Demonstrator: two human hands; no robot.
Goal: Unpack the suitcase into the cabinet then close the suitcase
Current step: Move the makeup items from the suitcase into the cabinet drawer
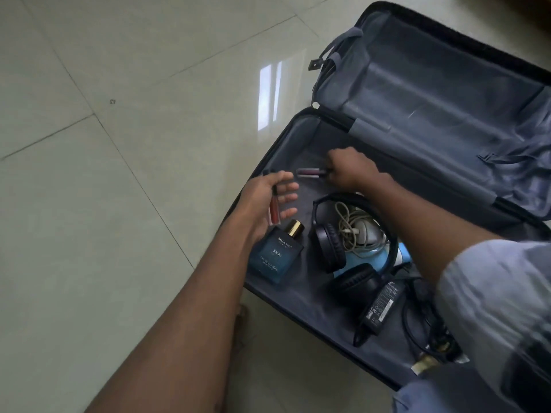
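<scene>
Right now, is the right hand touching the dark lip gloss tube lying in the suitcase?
Touching. The head view shows the right hand with its curled fingers closed round the cap end of the lip gloss tube, with no gap between them.

The floor (134, 144) is pale tile, glossy enough to mirror a window, with thin dark grout lines. The suitcase (384, 16) has a dark hard shell and a matt grey cloth lining, smooth in the far half and creased at its right. The perfume bottle (277, 257) is clear blue glass with a shiny gold metal cap. The headphones (331, 245) look like matt black plastic with soft padded cups. The power adapter (383, 305) is dull black plastic. The white cable (351, 225) looks rubbery.
</scene>
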